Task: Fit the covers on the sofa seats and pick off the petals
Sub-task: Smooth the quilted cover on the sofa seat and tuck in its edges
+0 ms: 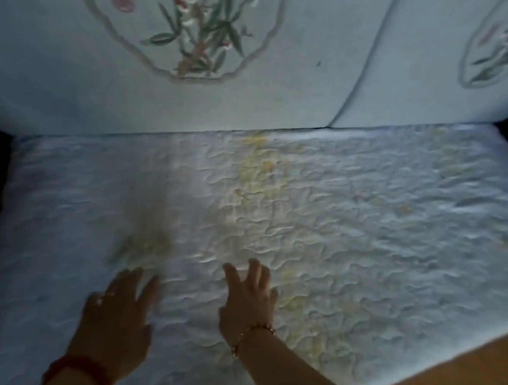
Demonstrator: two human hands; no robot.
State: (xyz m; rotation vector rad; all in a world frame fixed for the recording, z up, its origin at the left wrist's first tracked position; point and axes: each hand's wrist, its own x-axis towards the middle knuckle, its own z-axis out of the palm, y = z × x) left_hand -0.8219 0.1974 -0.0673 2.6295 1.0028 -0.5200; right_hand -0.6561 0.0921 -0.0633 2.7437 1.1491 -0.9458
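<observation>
A pale quilted cover (pixel 358 228) with faint yellow floral print lies spread over the sofa seat, wrinkled in small ripples. My left hand (pixel 119 323), with a red band at the wrist, rests flat on the cover at the lower left, fingers apart. My right hand (pixel 248 304), wearing a beaded bracelet, lies flat on the cover just to its right, fingers spread. Neither hand holds anything. I cannot make out any loose petals on the cover in this dim, blurred view.
Behind the seat stands the sofa back (pixel 65 86), pale blue with an embroidered flower panel (pixel 196 30). A second back cushion (pixel 450 49) follows at the right. A wooden floor (pixel 480 366) shows at the lower right, past the seat's front edge.
</observation>
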